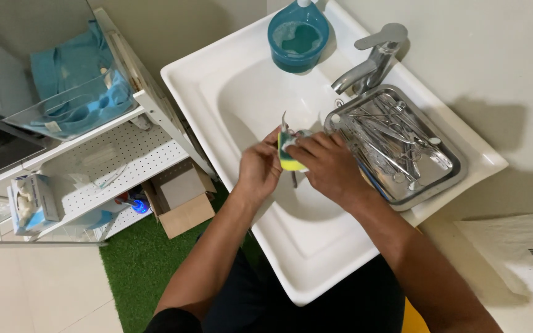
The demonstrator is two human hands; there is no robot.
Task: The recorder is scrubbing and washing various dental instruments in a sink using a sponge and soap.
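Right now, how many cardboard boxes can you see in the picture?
1. An open brown cardboard box stands on the green mat, under the white shelf left of the sink. Others may be hidden behind the shelf.

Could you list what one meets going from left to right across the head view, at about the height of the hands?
White perforated shelf → cardboard box → left hand → yellow sponge → right hand → metal tray of instruments.
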